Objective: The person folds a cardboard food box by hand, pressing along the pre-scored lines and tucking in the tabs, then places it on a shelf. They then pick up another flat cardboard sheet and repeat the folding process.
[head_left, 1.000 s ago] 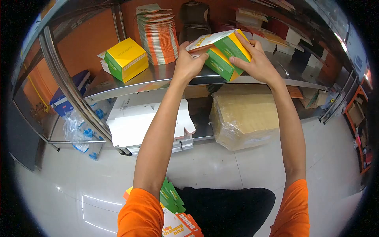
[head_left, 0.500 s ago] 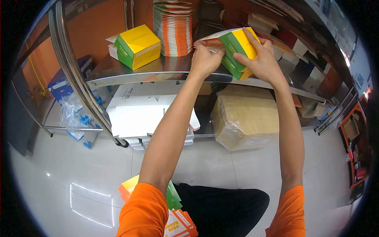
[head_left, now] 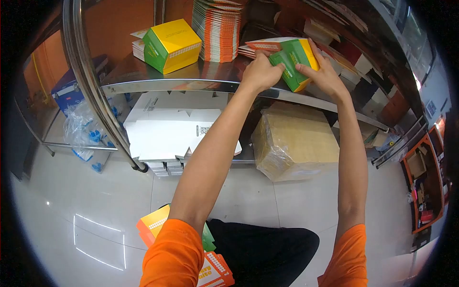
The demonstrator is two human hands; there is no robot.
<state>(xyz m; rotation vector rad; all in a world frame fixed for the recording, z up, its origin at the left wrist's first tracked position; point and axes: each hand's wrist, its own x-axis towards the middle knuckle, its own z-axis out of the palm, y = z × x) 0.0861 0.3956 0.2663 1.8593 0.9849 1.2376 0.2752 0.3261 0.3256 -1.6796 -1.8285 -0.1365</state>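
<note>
Between my two hands is a green and yellow carton [head_left: 300, 51], tilted over the steel shelf at the right, with an orange-and-white flap at its left end. My left hand [head_left: 262, 72] is closed on the carton's left end by the flap. My right hand [head_left: 326, 74] grips the right end, thumb on the green face and fingers over the yellow side. Another green and yellow carton [head_left: 173, 44] stands on the shelf to the left. Behind, a tall stack of flat orange and white cartons [head_left: 219, 36] rises near the middle.
Under the steel shelf [head_left: 167, 85] lie white flat boxes [head_left: 167, 136] and a taped brown cardboard box [head_left: 296, 141]. Metal posts [head_left: 91, 81] stand at left, near a plastic bag [head_left: 86, 126]. More flat printed cartons [head_left: 215, 270] lie by my lap.
The held carton has turned, showing more green face and less yellow. My left hand has shifted slightly right and down along it. The whole view has tilted a little.
</note>
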